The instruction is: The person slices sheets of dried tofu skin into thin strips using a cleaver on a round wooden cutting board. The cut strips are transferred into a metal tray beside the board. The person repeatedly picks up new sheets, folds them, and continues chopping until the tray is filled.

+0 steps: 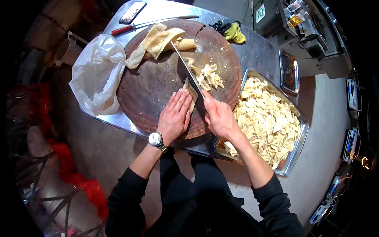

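Note:
A round wooden chopping block (151,89) with a crack at its far edge lies before me. My left hand (175,114) is pressed flat on a strip of pale, tripe-like food (193,99), its fingertips near the blade. In my right hand (219,115) is the handle of a large knife (189,71), the edge down beside that strip and the tip pointing away. Cut slices (211,75) lie just right of the blade. Bigger uncut sheets (161,40) of the same food rest folded at the block's far side.
A metal tray (302,139) heaped with pale slices (268,118) stands at the right. Left of the block sits an open white plastic bag (97,74). Along the far side lie a red-handled honing steel (124,30), a phone (132,12) and a yellow-black cloth (234,32). A smaller tray (288,72) is farther right.

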